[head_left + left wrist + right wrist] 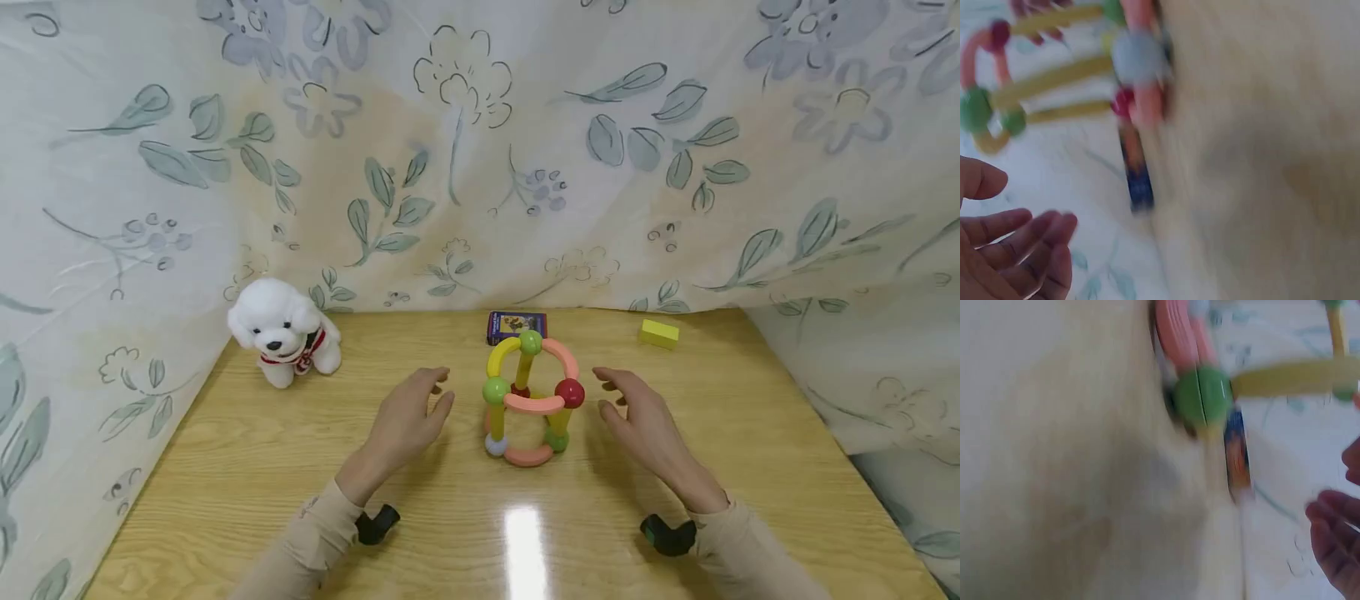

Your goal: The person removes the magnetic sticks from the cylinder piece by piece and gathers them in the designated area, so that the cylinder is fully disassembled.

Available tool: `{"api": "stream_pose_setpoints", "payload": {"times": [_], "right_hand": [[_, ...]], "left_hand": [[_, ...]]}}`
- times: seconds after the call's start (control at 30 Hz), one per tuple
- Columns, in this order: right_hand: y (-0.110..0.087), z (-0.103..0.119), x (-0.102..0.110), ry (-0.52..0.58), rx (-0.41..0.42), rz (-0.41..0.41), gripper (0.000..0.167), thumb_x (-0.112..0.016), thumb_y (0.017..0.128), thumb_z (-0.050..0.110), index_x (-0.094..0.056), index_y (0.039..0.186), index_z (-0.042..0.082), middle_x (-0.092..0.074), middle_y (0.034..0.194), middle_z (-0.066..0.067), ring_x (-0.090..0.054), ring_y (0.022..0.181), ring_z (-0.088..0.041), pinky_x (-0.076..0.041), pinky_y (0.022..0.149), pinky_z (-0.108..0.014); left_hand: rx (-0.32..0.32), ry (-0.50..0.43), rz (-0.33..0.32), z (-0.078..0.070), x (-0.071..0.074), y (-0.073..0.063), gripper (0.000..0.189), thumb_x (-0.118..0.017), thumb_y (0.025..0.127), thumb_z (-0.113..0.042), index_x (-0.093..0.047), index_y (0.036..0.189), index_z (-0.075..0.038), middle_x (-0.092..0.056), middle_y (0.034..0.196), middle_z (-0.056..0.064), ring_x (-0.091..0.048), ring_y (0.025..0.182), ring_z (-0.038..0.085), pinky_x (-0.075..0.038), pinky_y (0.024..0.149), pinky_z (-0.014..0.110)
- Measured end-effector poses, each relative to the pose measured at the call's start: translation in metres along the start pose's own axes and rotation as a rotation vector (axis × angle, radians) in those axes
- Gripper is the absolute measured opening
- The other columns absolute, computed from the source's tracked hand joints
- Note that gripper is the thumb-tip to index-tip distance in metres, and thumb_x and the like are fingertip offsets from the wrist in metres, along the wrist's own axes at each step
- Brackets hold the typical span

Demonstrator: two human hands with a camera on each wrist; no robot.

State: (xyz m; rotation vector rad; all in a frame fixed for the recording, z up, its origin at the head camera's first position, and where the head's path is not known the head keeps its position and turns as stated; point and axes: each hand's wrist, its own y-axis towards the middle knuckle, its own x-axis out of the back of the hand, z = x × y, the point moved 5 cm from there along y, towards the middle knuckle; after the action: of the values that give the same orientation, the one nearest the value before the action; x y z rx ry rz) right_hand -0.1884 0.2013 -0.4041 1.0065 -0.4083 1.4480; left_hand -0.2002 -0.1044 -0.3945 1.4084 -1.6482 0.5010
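A toy frame of rods and balls (534, 405) stands upright on the table in the middle of the head view. Curved pink and yellow pieces form its top and bottom rings, joined by straight yellow rods and green, red and pale blue balls. My left hand (408, 417) is held just left of it, fingers loosely bent and apart from the toy. On the other side my right hand (647, 425) hovers likewise, its palm toward the toy. Both wrist views are blurred; the left one shows relaxed fingers (1029, 250), the right one bent fingers (1338, 537).
Behind the toy lies a small dark blue box (517, 323) with a picture on it. A yellow block (659, 334) is at the back right, and a white plush dog (281, 329) sits at the back left. Flowered cloth (465, 225) walls the wooden table (420, 533).
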Motion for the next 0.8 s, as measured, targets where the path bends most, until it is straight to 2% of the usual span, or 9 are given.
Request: {"api": "stream_pose_setpoints", "payload": {"times": [0.07, 0.13, 0.2, 0.27, 0.4, 0.53, 0.63, 0.73, 0.8], "right_hand": [[-0.007, 0.007, -0.004, 0.102, -0.026, 0.049, 0.044, -0.061, 0.089, 0.001, -0.056, 0.132, 0.003, -0.065, 0.122, -0.015, -0.063, 0.093, -0.026, -0.052, 0.072, -0.033], [-0.012, 0.013, -0.010, 0.177, -0.050, 0.095, 0.044, -0.065, 0.088, 0.003, -0.057, 0.131, 0.005, -0.066, 0.116, -0.013, -0.060, 0.084, -0.019, -0.049, 0.065, -0.026], [-0.015, 0.016, -0.017, 0.225, -0.072, 0.120, 0.043, -0.069, 0.088, 0.008, -0.058, 0.129, 0.008, -0.066, 0.111, -0.011, -0.057, 0.079, -0.014, -0.046, 0.061, -0.022], [-0.018, 0.018, -0.025, 0.247, -0.082, 0.130, 0.040, -0.071, 0.089, 0.013, -0.060, 0.127, 0.008, -0.067, 0.108, -0.010, -0.057, 0.079, -0.011, -0.047, 0.063, -0.021], [-0.024, 0.018, -0.034, 0.254, -0.081, 0.098, 0.034, -0.070, 0.090, 0.018, -0.063, 0.122, 0.010, -0.069, 0.104, -0.007, -0.060, 0.082, -0.009, -0.051, 0.068, -0.022], [-0.033, 0.020, -0.036, 0.257, -0.072, 0.060, 0.028, -0.070, 0.091, 0.017, -0.065, 0.119, 0.015, -0.071, 0.100, 0.001, -0.062, 0.082, -0.006, -0.052, 0.069, -0.022], [-0.041, 0.024, -0.035, 0.257, -0.052, 0.046, 0.027, -0.071, 0.090, 0.016, -0.066, 0.116, 0.017, -0.070, 0.094, 0.005, -0.063, 0.079, -0.004, -0.051, 0.064, -0.022], [-0.047, 0.028, -0.034, 0.254, -0.017, 0.035, 0.028, -0.072, 0.089, 0.015, -0.065, 0.115, 0.016, -0.069, 0.091, 0.006, -0.062, 0.077, -0.002, -0.050, 0.062, -0.022], [-0.051, 0.030, -0.030, 0.244, 0.015, 0.004, 0.035, -0.073, 0.087, 0.011, -0.063, 0.120, 0.014, -0.068, 0.094, 0.004, -0.060, 0.077, 0.000, -0.049, 0.062, -0.021]], "left_hand": [[-0.003, -0.167, 0.002, -0.009, -0.007, -0.007, 0.039, -0.061, 0.095, -0.016, -0.058, 0.130, -0.002, -0.067, 0.118, 0.013, -0.065, 0.093, 0.020, -0.054, 0.075, 0.034], [-0.008, -0.287, 0.022, -0.018, -0.015, -0.010, 0.042, -0.064, 0.092, -0.011, -0.056, 0.132, -0.002, -0.066, 0.118, 0.013, -0.063, 0.087, 0.014, -0.052, 0.071, 0.027], [-0.017, -0.370, 0.039, -0.024, -0.025, -0.010, 0.046, -0.067, 0.090, -0.010, -0.054, 0.135, -0.003, -0.065, 0.118, 0.013, -0.060, 0.085, 0.011, -0.050, 0.069, 0.023], [-0.025, -0.408, 0.047, -0.028, -0.035, -0.010, 0.044, -0.068, 0.090, -0.011, -0.056, 0.133, -0.005, -0.065, 0.115, 0.010, -0.059, 0.084, 0.010, -0.050, 0.068, 0.021], [-0.043, -0.432, 0.021, -0.032, -0.047, -0.012, 0.023, -0.066, 0.092, -0.012, -0.065, 0.115, -0.008, -0.066, 0.102, 0.005, -0.060, 0.083, 0.011, -0.050, 0.067, 0.020], [-0.085, -0.397, -0.034, -0.035, -0.049, -0.022, 0.008, -0.064, 0.093, -0.010, -0.066, 0.101, -0.008, -0.065, 0.091, 0.002, -0.059, 0.079, 0.010, -0.050, 0.066, 0.021], [-0.117, -0.374, -0.049, -0.037, -0.048, -0.033, 0.006, -0.065, 0.092, -0.010, -0.066, 0.098, -0.009, -0.065, 0.088, 0.001, -0.059, 0.077, 0.010, -0.050, 0.065, 0.022], [-0.150, -0.365, -0.054, -0.038, -0.046, -0.042, 0.011, -0.067, 0.092, -0.010, -0.065, 0.102, -0.010, -0.065, 0.091, 0.001, -0.059, 0.078, 0.009, -0.050, 0.065, 0.021], [-0.197, -0.343, -0.116, -0.038, -0.040, -0.046, 0.017, -0.066, 0.090, -0.007, -0.063, 0.107, -0.008, -0.065, 0.095, 0.003, -0.058, 0.078, 0.009, -0.049, 0.065, 0.021]]}}
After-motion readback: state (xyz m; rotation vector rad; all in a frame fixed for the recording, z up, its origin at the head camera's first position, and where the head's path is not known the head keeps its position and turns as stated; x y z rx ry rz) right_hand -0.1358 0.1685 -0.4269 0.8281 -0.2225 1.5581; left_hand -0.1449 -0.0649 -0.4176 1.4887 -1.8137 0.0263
